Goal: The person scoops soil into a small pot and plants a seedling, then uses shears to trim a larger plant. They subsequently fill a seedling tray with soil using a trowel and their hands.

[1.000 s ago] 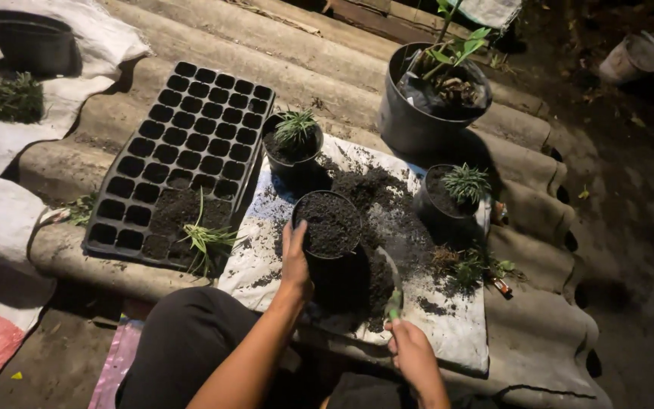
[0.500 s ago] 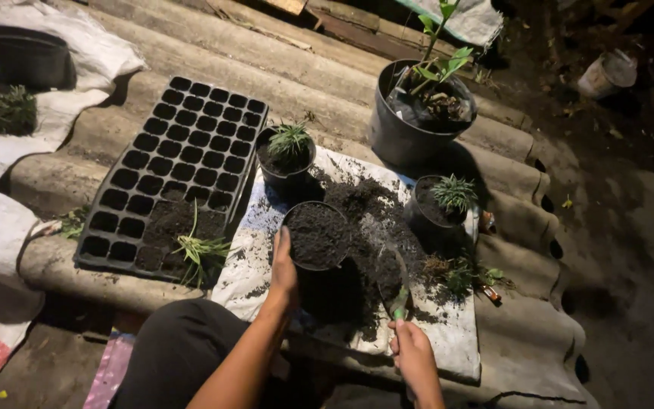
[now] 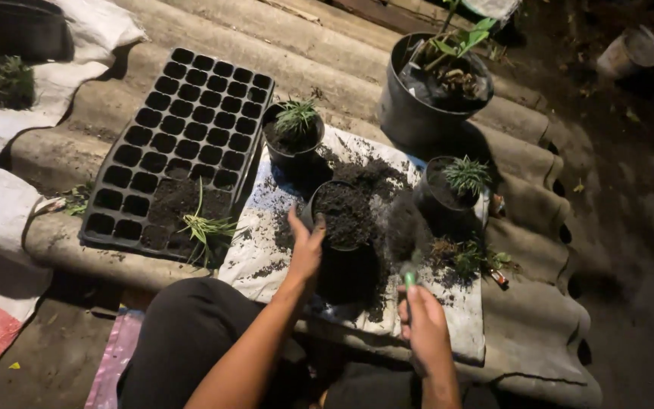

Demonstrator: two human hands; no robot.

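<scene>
Right now my left hand (image 3: 306, 250) cups the near-left side of a small black pot (image 3: 344, 227) heaped with dark soil, fingers spread and pressed against its rim, and the pot stands on the white sack cloth (image 3: 255, 254) that covers the corrugated sheet (image 3: 539, 250). My right hand (image 3: 423, 326) is closed, fingers wrapped together, around the green handle of a trowel (image 3: 410, 273), whose blade is blurred over the loose soil (image 3: 376, 178) just right of the pot. Two more small pots with spiky seedlings sit nearby, one (image 3: 293, 136) behind beside the black seedling tray (image 3: 183, 144), one (image 3: 452, 193) to the right, and a big black planter (image 3: 425, 91) stands farther back. I judge the main risk to be the pot tipping: it looks top-heavy and stands on cloth over ridges, so a push from the left palm or a knock from the trowel could spill soil over the near edge. A wide swing of the blade could also clip the right-hand seedling pot. A loose grassy seedling (image 3: 204, 227) lying on the tray's corner could get buried if soil scatters that way.
</scene>
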